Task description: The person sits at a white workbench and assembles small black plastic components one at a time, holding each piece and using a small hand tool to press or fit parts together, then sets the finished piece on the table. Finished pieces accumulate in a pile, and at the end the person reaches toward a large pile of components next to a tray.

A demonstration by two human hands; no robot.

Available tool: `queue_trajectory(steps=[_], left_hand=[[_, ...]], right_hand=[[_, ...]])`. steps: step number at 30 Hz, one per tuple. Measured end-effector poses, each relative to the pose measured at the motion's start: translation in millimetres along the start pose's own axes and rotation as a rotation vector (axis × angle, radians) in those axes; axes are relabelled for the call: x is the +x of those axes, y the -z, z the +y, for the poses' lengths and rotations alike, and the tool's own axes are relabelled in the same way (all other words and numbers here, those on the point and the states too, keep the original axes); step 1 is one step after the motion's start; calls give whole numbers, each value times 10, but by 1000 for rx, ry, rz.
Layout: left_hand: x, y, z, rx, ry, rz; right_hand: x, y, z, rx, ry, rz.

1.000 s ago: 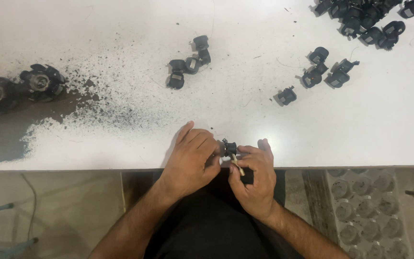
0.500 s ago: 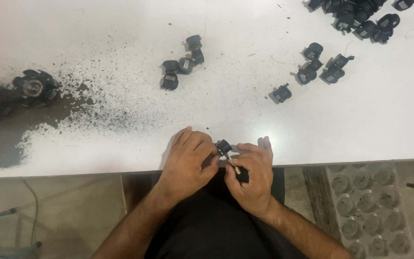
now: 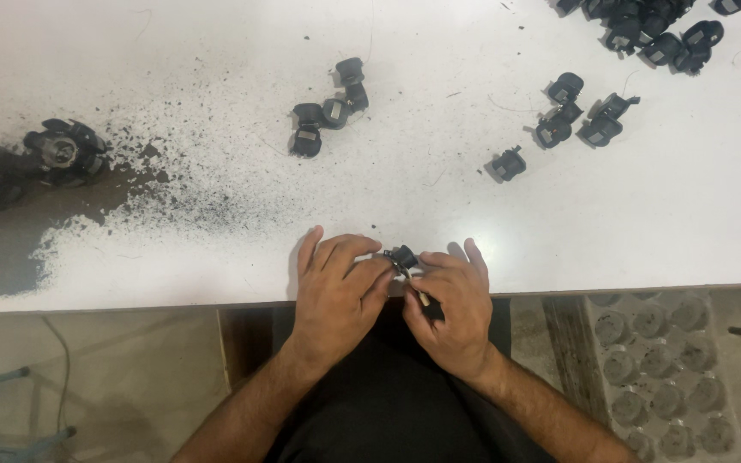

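At the near edge of the white table (image 3: 473, 197), my left hand (image 3: 336, 287) and my right hand (image 3: 452, 300) meet around one small black part (image 3: 403, 256). Left fingers pinch the part from the left side. My right hand holds a thin tool (image 3: 426, 302) with a dark handle, its tip against the part. Most of the part is hidden by my fingers.
Loose black parts lie in groups: three at the table's middle (image 3: 329, 113), several to the right (image 3: 572, 120), a heap at the top right (image 3: 645, 26). Dark dust and two grimy parts (image 3: 62, 150) cover the left side. A grey moulded tray (image 3: 662, 369) sits below on the right.
Both hands stayed together on the small part at the table edge, with only slight finger shifts. The view has moved a little.
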State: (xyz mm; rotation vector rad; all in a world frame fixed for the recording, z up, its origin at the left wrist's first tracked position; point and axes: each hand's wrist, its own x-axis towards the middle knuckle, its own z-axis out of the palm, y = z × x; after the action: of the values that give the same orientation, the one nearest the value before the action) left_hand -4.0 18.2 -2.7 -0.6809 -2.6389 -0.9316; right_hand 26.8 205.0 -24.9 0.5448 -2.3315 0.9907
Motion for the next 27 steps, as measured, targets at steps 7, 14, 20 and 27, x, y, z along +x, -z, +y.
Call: queue_trajectory(steps=[7, 14, 20, 27], left_hand=[[-35, -55, -25, -44, -39, 65], [-90, -82, -50, 85, -149, 44], [-80, -121, -50, 76, -164, 152], [-63, -65, -18, 3, 43, 26]], right_hand=[[100, 28, -26, 26, 11, -27], [166, 71, -59, 51, -35, -40], [152, 59, -44, 57, -34, -69], [42, 22, 5, 15, 10, -19]])
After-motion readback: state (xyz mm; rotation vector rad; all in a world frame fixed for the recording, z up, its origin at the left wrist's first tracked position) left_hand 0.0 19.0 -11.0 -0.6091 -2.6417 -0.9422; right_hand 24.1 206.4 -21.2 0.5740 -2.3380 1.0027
